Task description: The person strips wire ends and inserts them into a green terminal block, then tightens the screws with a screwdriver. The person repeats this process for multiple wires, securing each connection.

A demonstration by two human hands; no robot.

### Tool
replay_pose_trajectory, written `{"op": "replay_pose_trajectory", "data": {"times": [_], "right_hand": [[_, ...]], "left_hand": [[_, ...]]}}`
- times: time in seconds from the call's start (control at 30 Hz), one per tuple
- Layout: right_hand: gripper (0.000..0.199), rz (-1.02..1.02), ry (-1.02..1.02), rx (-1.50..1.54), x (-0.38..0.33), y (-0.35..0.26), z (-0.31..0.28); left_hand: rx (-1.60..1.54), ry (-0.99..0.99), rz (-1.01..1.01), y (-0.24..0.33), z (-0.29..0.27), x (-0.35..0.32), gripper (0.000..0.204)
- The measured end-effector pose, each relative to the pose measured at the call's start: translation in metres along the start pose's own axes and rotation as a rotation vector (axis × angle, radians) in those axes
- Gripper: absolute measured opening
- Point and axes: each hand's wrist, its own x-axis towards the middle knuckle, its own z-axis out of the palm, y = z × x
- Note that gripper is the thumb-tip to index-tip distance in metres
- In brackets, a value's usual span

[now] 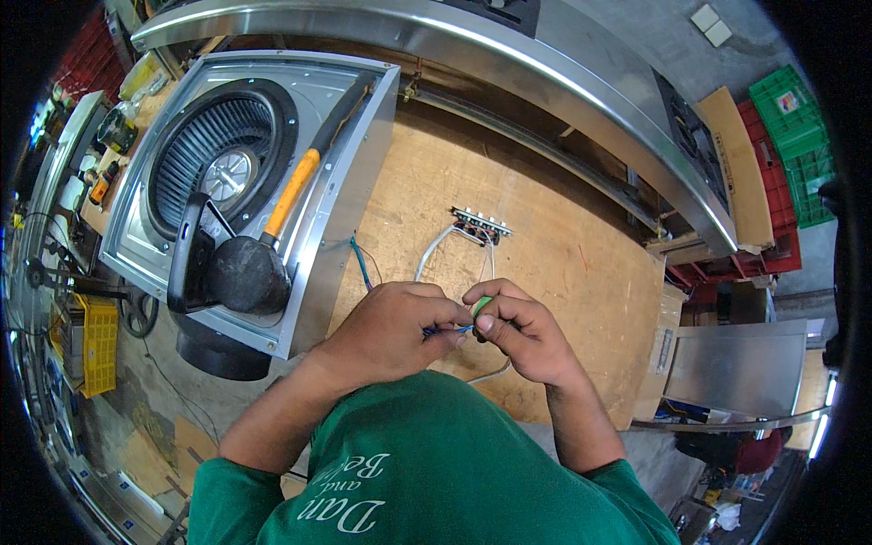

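A green shirt [427, 454] is nearest; left hand [391, 329] pinches blue wire [465, 329], right hand [527, 334] is grasping green roll [482, 304]

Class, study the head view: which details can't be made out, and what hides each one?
All in the head view:
Blue wire: its ends are hidden by the left hand and right hand.
Green item: full outline partly covered by the right hand's fingers.
White cable: its course is lost behind the left hand.
Component strip: fine parts too small.
Black cylinder: upper part hidden by the metal box.
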Motion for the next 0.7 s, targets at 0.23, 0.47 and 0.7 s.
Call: {"op": "replay_pose_trajectory", "data": {"times": [0.23, 0.47, 0.7], "right_hand": [[0.01, -0.159, 0.212, -0.297, -0.002, -0.008, 0.012], [0.018, -0.376, 0.491, -0.617, -0.003, -0.002, 0.03], [0.023, -0.432, 0.583, -0.627, -0.004, 0.007, 0.032]], "left_hand": [[0.011, 0.153, 0.028, -0.006, 0.008, -0.001, 0.015], [-0.071, 0.187, -0.054, -0.002, 0.011, 0.002, 0.016], [-0.219, 0.168, -0.231, 0.011, 0.007, 0.005, 0.016]]}}
